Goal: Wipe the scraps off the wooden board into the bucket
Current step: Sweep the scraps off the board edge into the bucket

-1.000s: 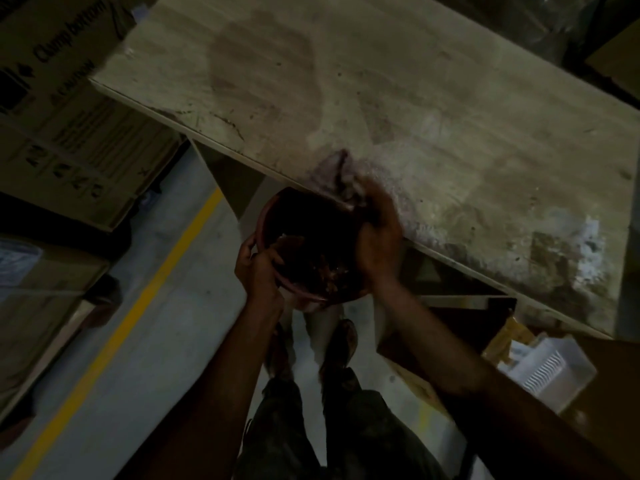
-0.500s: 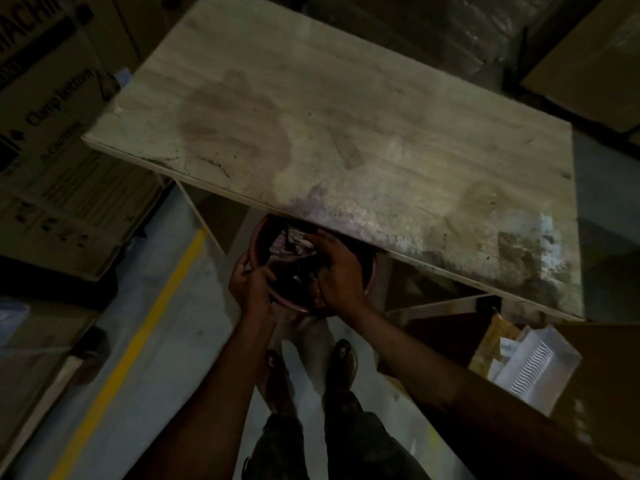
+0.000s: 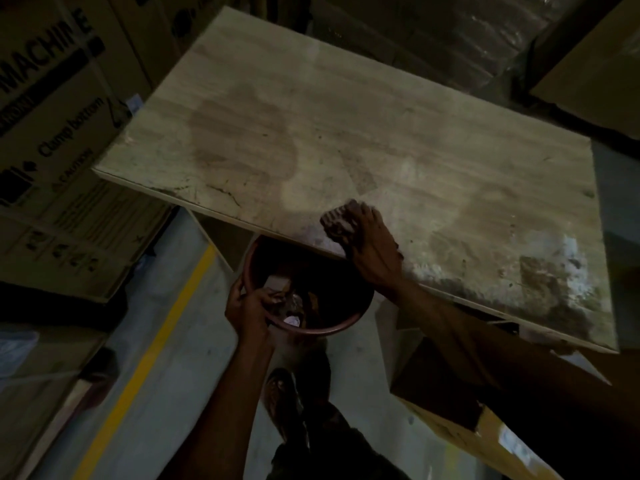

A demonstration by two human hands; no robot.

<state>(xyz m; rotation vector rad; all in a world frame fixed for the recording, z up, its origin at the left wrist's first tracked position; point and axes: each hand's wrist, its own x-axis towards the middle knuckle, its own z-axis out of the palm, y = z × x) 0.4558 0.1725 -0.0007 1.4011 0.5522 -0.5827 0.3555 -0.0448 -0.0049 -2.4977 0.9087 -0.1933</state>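
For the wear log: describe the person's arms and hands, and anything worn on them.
Both arms are bare as far as the frame shows. No sleeves, gloves, rings or wristbands are visible on the left hand or the right hand, though the light is dim. The right hand looks smeared with pale dust or residue.

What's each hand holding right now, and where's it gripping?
The left hand grips the bucket by its near-left rim. The right hand presses a cloth under its fingers on the wooden board.
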